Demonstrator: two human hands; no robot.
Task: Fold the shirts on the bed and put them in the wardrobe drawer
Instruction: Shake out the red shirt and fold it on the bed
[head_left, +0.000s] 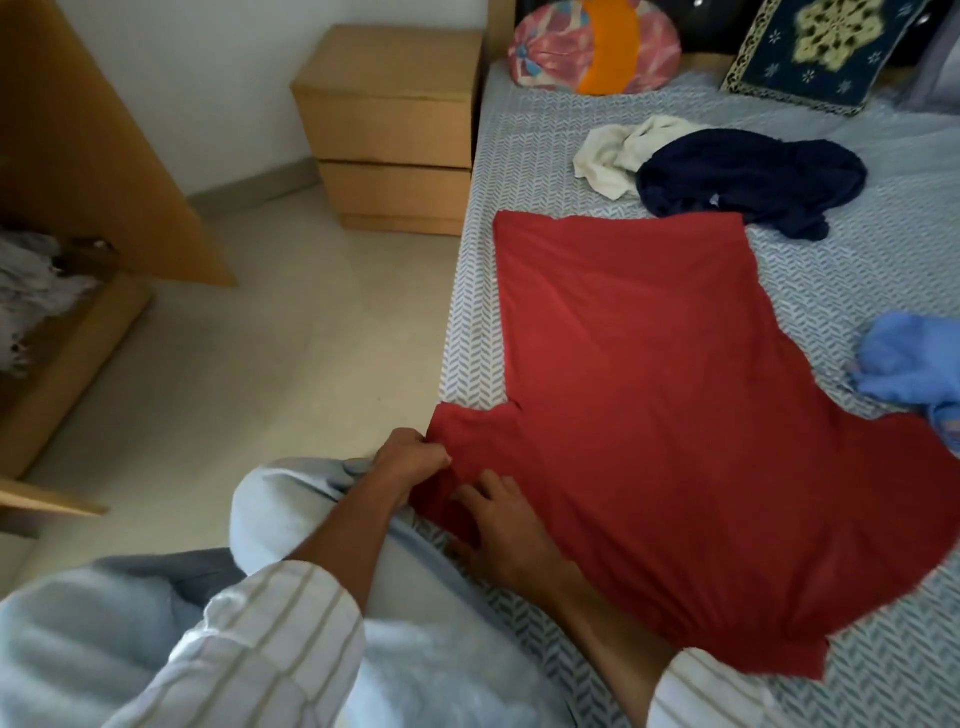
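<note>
Lying spread flat across the near half of the bed (519, 135), a red shirt (675, 374) has its hem toward the far end and its sleeves toward the person. Its left sleeve reaches the bed's left edge, and there the left hand (413, 457) pinches the cloth, fingers curled tight round a fold of the sleeve. The right hand (506, 535) lies just beside it on the shirt near the shoulder, fingers spread and fairly straight, pressing the fabric down against the bedsheet. Both forearms come out of striped white sleeves (275, 639) at the near edge of the view, and a pale-trousered knee (291, 514) rests against the bed's left side.

Further up the bed, past the red shirt's hem, a dark navy shirt (748, 179) sits crumpled, touching a bunched cream shirt (618, 150) on its left. At the right edge, a light blue shirt (914, 364) lies in a heap just beside the red shirt's right sleeve. Two cushions lean at the far end: a pink and orange one (592, 47) and a dark blue patterned one (815, 52).

On the floor to the left stands a wooden bedside cabinet (389, 130) against the wall. At the far left edge, the wardrobe (78, 156) is open, with greyish clothes (36, 291) piled in its low drawer (67, 364).
</note>
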